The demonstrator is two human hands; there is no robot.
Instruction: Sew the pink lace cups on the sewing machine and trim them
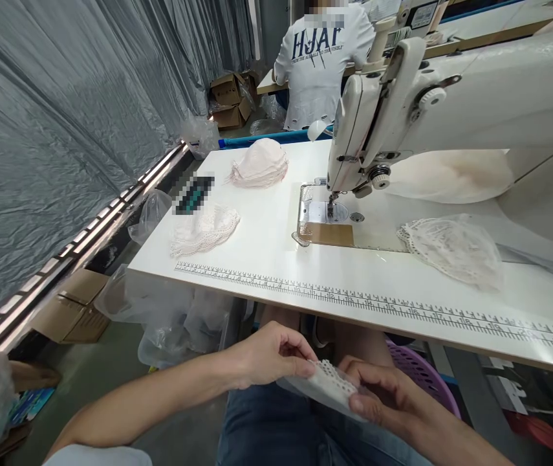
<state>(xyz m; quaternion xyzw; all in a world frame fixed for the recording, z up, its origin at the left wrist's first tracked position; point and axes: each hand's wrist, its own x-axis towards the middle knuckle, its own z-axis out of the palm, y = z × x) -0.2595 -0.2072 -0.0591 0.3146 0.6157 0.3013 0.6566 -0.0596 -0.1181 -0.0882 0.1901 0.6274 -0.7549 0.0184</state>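
Observation:
Both hands are low over my lap, below the table's front edge. My left hand [269,356] pinches one end of a small white lace piece [330,383]. My right hand [387,395] grips its other end, thumb on top. Above them a white sewing machine [451,103] stands on the white table [266,259], its needle over the metal plate [322,217]. A lace piece [206,232] lies at the table's left. A pink stack of fabric cups [260,163] sits further back. More lace inside a clear bag [455,249] lies on the right.
A ruler strip [378,303] runs along the table's front edge. A person in a white printed shirt [322,61] stands behind the table. Grey plastic sheeting [63,116] lines the left. Cardboard boxes [75,312], plastic bags and a purple basket [422,375] sit on the floor.

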